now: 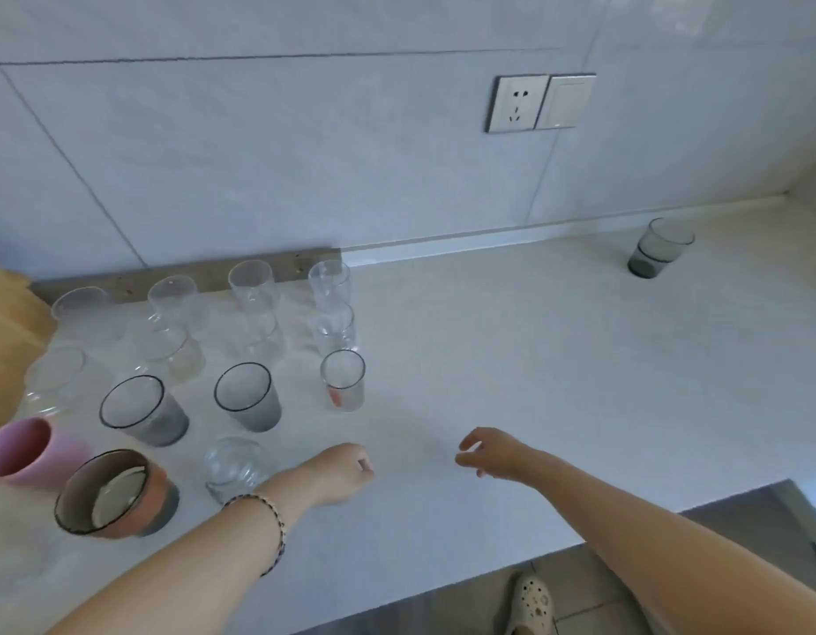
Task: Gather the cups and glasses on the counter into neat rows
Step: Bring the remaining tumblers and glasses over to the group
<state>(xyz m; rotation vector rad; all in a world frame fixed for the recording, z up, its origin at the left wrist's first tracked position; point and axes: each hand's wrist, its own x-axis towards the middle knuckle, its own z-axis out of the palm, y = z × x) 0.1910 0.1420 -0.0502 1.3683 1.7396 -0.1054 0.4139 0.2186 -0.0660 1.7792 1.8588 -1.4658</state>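
Several clear glasses stand in rows at the left of the white counter, the back row along the wall. In front stand two grey tumblers and a clear glass with a red mark. Nearest me are a pink cup, a brown ceramic cup and a round clear glass. One grey glass stands alone at the far right. My left hand is curled shut beside the round glass, holding nothing. My right hand hovers with fingers loosely apart, empty.
A wall socket and switch sit on the tiled wall. A wooden board leans at the far left. The counter's front edge runs diagonally at the lower right, with floor and my shoe below.
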